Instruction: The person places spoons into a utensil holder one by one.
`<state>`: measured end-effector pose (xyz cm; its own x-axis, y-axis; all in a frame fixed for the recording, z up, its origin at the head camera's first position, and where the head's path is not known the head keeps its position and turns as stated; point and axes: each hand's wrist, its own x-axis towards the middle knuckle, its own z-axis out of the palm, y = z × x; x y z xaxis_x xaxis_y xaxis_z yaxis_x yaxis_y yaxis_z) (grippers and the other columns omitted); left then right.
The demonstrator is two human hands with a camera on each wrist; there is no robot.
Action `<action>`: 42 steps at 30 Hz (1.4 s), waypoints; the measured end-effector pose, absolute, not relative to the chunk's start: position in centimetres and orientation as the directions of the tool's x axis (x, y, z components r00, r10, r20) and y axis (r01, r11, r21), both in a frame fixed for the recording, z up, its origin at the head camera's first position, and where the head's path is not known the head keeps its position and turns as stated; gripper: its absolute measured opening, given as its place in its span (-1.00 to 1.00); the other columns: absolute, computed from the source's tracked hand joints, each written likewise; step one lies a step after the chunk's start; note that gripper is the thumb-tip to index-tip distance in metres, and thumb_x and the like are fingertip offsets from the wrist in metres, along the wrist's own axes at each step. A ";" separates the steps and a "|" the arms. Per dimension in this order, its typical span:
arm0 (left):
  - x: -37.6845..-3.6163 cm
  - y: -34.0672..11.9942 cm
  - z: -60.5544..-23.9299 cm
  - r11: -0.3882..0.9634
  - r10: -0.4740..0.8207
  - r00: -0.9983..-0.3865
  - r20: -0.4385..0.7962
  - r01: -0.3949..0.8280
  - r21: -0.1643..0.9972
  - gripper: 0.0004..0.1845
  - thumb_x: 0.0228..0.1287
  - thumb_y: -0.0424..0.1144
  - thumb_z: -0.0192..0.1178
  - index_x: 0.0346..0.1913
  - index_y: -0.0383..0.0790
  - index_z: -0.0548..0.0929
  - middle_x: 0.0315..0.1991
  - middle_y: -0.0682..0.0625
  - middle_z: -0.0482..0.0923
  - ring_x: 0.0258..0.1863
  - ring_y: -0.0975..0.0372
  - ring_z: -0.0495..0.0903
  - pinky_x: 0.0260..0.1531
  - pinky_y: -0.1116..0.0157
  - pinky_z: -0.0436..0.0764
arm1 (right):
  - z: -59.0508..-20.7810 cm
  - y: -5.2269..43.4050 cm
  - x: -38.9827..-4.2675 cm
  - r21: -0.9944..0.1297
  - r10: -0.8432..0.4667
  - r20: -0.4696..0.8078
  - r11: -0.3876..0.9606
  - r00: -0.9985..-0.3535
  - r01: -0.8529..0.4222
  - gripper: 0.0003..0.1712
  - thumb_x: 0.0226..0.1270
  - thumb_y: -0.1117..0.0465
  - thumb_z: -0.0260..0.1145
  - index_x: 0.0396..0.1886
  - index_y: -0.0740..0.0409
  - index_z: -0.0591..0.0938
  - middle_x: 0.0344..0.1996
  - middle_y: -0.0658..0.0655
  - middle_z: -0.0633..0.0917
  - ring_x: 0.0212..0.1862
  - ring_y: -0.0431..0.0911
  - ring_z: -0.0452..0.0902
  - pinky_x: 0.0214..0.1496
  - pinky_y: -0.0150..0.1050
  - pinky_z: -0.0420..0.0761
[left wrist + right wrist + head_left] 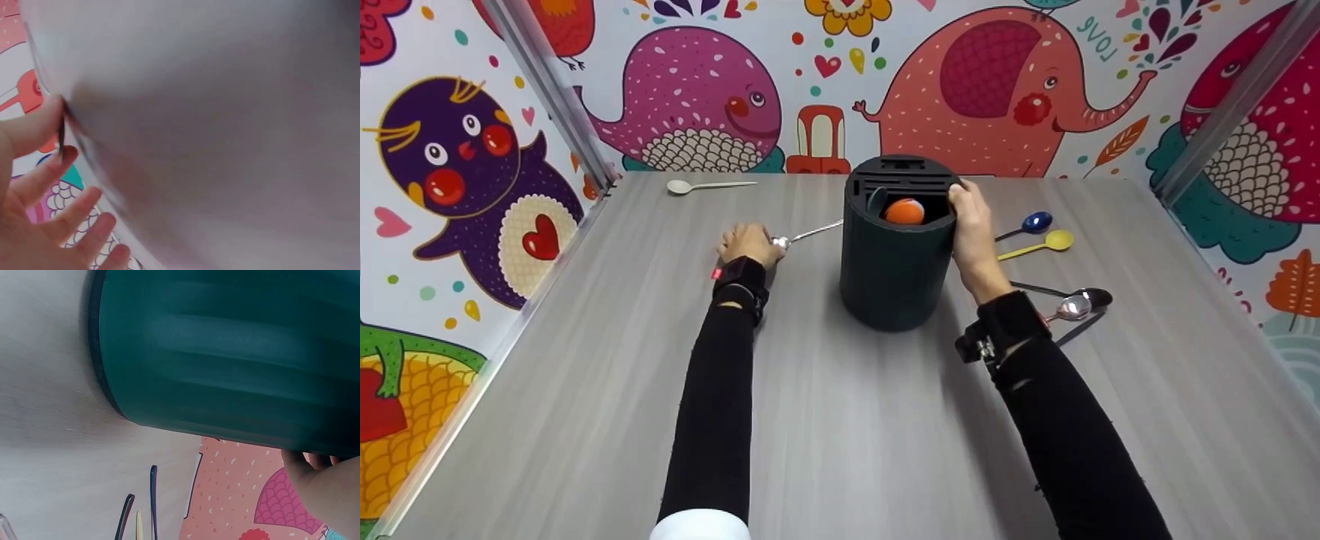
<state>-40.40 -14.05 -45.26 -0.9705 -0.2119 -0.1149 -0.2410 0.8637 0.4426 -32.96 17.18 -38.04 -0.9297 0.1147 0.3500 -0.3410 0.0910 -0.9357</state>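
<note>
The grey table [840, 450] bears everything, and the dark green cylindrical holder [894, 255] standing upright near its middle serves as the landmark. Inside the holder's open compartment sits an orange spoon bowl [904, 211], with a dark spoon [876, 201] just beside it. The right hand [971, 232] grips the holder's rim on its right side, fingers curled over the top edge and the palm against the wall. To the left of the holder, the left hand [750, 244] rests on the table with its fingers closed around the end of a metal spoon [808, 235], whose handle runs toward the holder and stops just short of it. To the right of the holder lie 2 spoons, a blue spoon [1027, 224] and a yellow spoon [1046, 243], side by side. Nearer the right wrist lie a pink metallic spoon [1071, 307] and a black spoon [1072, 294]. Far left of the holder, near the wall, lies a white spoon [701, 185].
</note>
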 end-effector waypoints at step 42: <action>-38.0 -9.0 -37.7 -0.106 -0.378 -0.877 0.296 0.359 0.927 -0.56 0.45 -0.26 0.23 -0.55 -0.08 0.23 -0.59 0.09 0.17 -0.57 0.30 0.21 -0.48 0.40 0.22 | -38.0 17.1 -32.7 -0.941 0.097 0.335 0.081 -0.937 -0.328 -0.48 0.59 0.06 -0.12 0.30 0.31 0.43 0.14 0.14 0.50 0.12 -0.11 0.36 0.26 -0.26 0.31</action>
<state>-38.02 -8.96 -37.74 -0.8771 -0.3778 0.2965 0.3591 -0.1062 0.9272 -32.67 17.14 -38.01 -0.9372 0.0968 0.3352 -0.3283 0.0807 -0.9411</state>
